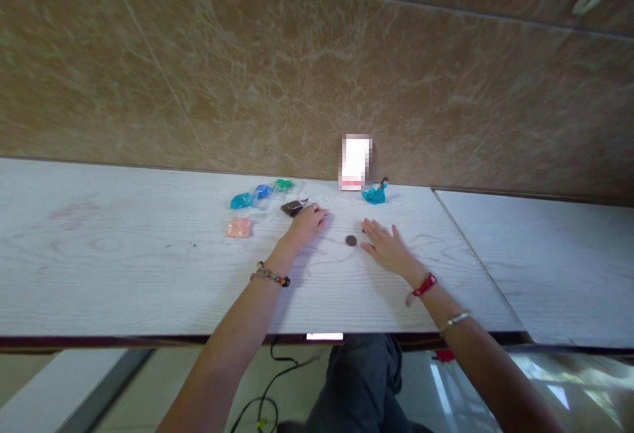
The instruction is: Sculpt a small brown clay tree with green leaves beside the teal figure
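Note:
My left hand rests on the white table with its fingers loosely bent and slightly apart, nothing visible in them. Right beside it lies a packet of dark brown clay-like material; whether they touch is unclear. My right hand lies palm down with fingers stretched out. A small dark bit shows at its fingertips, mostly hidden under them. Between the hands is a flat dark brown disc. Behind the right hand sits a small blue modelled figure with a dark top.
To the left lie a peach packet, a turquoise packet, a blue packet and a green packet. A blurred-out upright white object leans by the brown wall. The table's front edge runs before my legs.

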The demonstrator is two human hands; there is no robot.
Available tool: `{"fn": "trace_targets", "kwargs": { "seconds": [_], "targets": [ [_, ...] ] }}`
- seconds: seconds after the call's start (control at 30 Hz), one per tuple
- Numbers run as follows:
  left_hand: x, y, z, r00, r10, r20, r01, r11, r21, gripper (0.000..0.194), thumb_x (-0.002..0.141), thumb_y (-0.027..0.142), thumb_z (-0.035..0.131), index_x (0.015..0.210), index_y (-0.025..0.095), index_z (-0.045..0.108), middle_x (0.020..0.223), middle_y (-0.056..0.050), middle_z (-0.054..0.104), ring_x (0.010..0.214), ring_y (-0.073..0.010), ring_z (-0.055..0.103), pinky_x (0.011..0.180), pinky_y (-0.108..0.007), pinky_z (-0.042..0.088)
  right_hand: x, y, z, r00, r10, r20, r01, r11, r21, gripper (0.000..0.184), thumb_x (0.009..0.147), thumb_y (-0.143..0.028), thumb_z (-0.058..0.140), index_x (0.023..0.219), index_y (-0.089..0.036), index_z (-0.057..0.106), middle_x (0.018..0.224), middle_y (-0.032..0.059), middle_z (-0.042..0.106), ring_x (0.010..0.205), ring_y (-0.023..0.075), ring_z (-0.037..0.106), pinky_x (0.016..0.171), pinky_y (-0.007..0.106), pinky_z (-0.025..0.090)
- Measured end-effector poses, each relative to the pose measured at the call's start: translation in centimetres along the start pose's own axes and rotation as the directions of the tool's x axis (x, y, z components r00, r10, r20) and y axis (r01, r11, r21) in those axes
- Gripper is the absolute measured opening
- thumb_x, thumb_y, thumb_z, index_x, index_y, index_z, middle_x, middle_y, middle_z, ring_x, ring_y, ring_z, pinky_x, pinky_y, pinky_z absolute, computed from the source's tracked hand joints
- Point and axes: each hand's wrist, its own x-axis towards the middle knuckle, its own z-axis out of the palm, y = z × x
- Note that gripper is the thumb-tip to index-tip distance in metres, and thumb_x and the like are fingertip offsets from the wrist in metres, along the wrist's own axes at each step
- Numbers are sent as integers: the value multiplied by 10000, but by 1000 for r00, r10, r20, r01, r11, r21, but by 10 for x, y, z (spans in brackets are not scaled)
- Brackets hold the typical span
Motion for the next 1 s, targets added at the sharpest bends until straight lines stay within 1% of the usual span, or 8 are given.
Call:
{"fn": "trace_targets", "kwargs": {
  "seconds": [0.07, 0.13, 0.33, 0.4, 0.53, 0.6, 0.8, 1.0],
  "targets": [
    [-1, -1, 0, 1000, 5, 2, -5, 1000, -3, 287, 823, 188, 436, 1060, 133, 588, 989, -93, 537, 901, -179, 527, 841, -300, 425, 18, 7, -2, 999, 42, 12, -42, 999, 19, 542, 885, -422, 289, 1347, -137, 290, 1407, 137, 279, 1299, 265, 259, 975, 591, 235],
    [-1, -2, 0, 1000, 12, 0, -12, 1000, -6, 292, 827, 189, 430, 1067, 130, 585, 989, -94, 537, 908, -178, 525, 852, -300, 421, 23, 11, -3, 1000, 14, 23, -15, 1000, 26, 571, 875, -456, 303, 1350, -140, 282, 1407, 134, 282, 1298, 265, 259, 974, 588, 242],
    [2, -1, 1, 1000, -4, 23, 4, 1000, 7, 302, 820, 185, 433, 1077, 127, 582, 1011, -103, 534, 925, -196, 521, 858, -320, 421, -22, -2, -2, 982, -186, 9, 186, 982, -11, 588, 873, -490, 271, 1364, -167, 254, 1429, 91, 244, 1310, 239, 236, 1006, 566, 214],
    [2, -1, 0, 1000, -6, 23, 6, 1000, 9, 304, 820, 184, 432, 1077, 121, 582, 1005, -107, 534, 925, -198, 520, 854, -321, 424, -21, -3, -2, 986, -167, 6, 167, 986, -12, 579, 878, -480, 261, 1363, -165, 254, 1427, 90, 246, 1307, 241, 241, 1006, 577, 200],
    [1, -2, 0, 1000, 3, -1, -3, 1000, 0, 302, 830, 186, 414, 1074, 132, 582, 995, -97, 535, 920, -184, 521, 846, -300, 427, 8, 9, -3, 1000, -10, -2, 10, 1000, 4, 556, 886, -448, 272, 1353, -147, 273, 1411, 104, 278, 1303, 250, 251, 988, 595, 214],
    [1, -3, 1, 1000, 3, 0, -3, 1000, -3, 299, 828, 184, 417, 1071, 135, 583, 996, -93, 537, 919, -182, 521, 851, -299, 425, 12, 12, -4, 1000, -4, 0, 4, 1000, 6, 558, 883, -444, 286, 1350, -139, 276, 1408, 108, 286, 1301, 250, 255, 987, 587, 227],
    [2, -1, 0, 1000, -8, 6, 9, 1000, -12, 295, 816, 178, 434, 1064, 131, 588, 1000, -97, 535, 917, -188, 523, 854, -313, 424, -23, 1, -2, 981, -196, 9, 196, 981, -4, 561, 875, -467, 286, 1364, -193, 256, 1428, 81, 249, 1308, 228, 242, 1016, 546, 212],
    [1, -1, -1, 1000, -3, -2, 3, 1000, -30, 288, 817, 188, 434, 1053, 133, 589, 988, -96, 538, 910, -183, 524, 847, -315, 428, 5, 17, -6, 999, 7, 53, -10, 999, 44, 516, 895, -418, 238, 1352, -182, 279, 1419, 91, 274, 1309, 252, 237, 967, 590, 256]
  ]
}}
